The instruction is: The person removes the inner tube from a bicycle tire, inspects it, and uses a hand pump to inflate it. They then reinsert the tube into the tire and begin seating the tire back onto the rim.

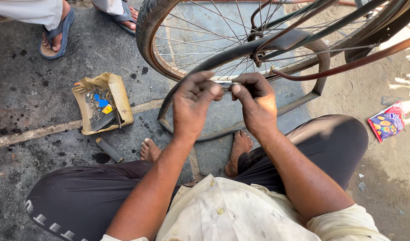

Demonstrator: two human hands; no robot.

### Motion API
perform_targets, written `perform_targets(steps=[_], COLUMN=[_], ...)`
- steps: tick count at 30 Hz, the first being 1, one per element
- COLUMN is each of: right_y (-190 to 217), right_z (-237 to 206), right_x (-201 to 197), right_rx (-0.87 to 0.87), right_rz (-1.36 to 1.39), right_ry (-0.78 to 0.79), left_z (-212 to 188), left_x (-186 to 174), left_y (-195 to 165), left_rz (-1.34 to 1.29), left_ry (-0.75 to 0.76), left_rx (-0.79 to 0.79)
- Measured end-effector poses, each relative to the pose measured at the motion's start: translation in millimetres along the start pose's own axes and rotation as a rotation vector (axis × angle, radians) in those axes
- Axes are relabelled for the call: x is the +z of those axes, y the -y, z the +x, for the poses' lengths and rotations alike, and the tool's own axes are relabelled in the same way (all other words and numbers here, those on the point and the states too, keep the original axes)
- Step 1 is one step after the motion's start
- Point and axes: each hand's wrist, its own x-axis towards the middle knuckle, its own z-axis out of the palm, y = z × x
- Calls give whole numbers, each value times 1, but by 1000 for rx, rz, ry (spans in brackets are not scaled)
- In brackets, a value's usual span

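I squat in front of a bicycle wheel (169, 49) with a worn tyre and thin spokes. My left hand (194, 105) and my right hand (256, 100) meet in front of the wheel, both pinching a small metal part (227, 84) between their fingertips. The part is mostly hidden by my fingers. A black curved stand or mudguard (323, 58) arcs around the wheel and rests on the ground just beyond my bare feet (240, 149).
A torn cardboard box (120, 96) with small metal bits and coloured pieces lies on the stone floor at left, a dark cylinder (109, 150) beside it. Another person's sandalled feet (53, 38) stand at top left. A colourful wrapper (386, 121) lies on sand at right.
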Motion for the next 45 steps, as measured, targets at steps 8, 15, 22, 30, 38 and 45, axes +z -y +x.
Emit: perform_targets(steps=[8,15,22,30,38,45], right_y=[1,-5,-14,-35,-57,-80], right_z=[0,-2,22,26,21,25], right_x=[5,4,-15,-33,-40,-39], right_rx=[82,106,84,265,391,456], right_rz=[165,306,274,-252,-683,-612], right_ry=[68,37,-139,13,209,99], left_z=[-7,-8,17,47,61,56], left_x=[10,18,-34,-179,-117,-95], left_y=[-3,-4,8,91,161,132], left_rz=[276,122,-107,1065,1396,787], left_ry=[-46,8,-286,-242,-17,261], left_rx=[1,38,30,-361,-211,-757])
